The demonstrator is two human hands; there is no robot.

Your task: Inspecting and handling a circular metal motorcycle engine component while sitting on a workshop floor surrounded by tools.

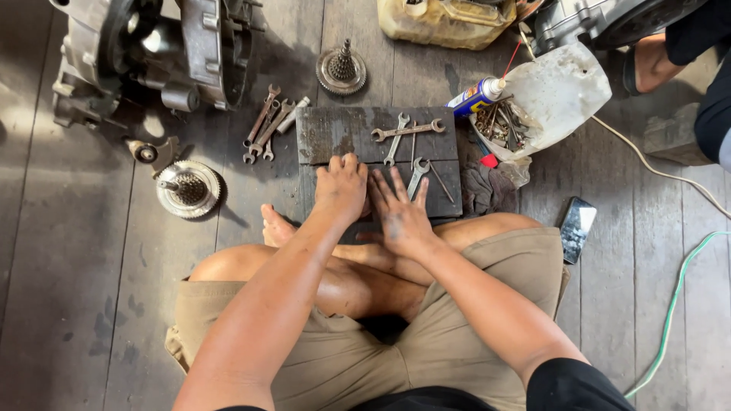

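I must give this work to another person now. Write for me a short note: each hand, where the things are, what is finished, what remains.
Left hand: closed into a loose fist, pressing on the dark wooden block; whether it holds anything is hidden.
Right hand: open, flat on the same block, empty.
Things: three grey metal wrenches lie on the block; four more wrenches lie on the plank floor to its left; round toothed metal gear nearer left; blue spray can to the right.
Done: cannot tell.
Left: wrenches lie untouched.

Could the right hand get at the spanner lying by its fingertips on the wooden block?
Probably yes. The right hand lies flat on the block, fingers spread, and the spanner sits just past its fingertips with nothing over it. The left hand is beside it, not in the way.
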